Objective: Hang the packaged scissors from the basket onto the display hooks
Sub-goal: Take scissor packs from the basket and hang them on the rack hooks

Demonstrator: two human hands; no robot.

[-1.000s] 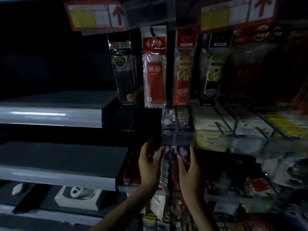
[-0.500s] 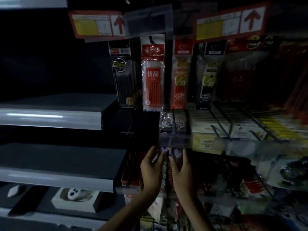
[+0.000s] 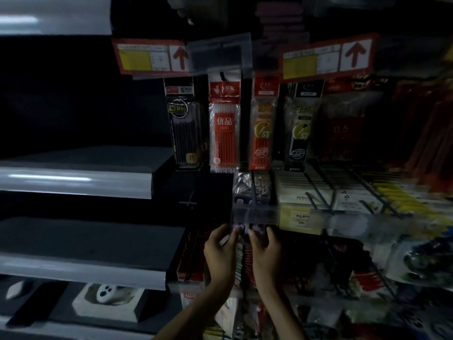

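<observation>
I see both hands up at the display rack, dim light, pic blurry twd the right edge. Left hand (image 3: 220,251) and right hand (image 3: 266,251) sit side by side just under the clear price strip (image 3: 255,214) on the rack's middle rail. Between them is a pack (image 3: 245,231) w/ purple print at its top; fingers of both hands curl onto it, left on its left edge, right on its right edge, so both are closed on the pack. Can't tell if it's the scissors, too dark and smeared. Pack's top edge is right below the strip; can't tell whether it's on a hook. More red/white packs hang lower behind the hands.

Above the strip, refill packs hang in a row: black (image 3: 185,131), red/white (image 3: 224,126), orange (image 3: 263,123), black/white (image 3: 302,123). Two red arrow tags (image 3: 152,56) sit along the rack's top rail.

Left side: two grey shelves (image 3: 73,180), stacked. At bottom left corner, a white box (image 3: 107,303) w/ a white rounded item in it. Basket not seen.
</observation>
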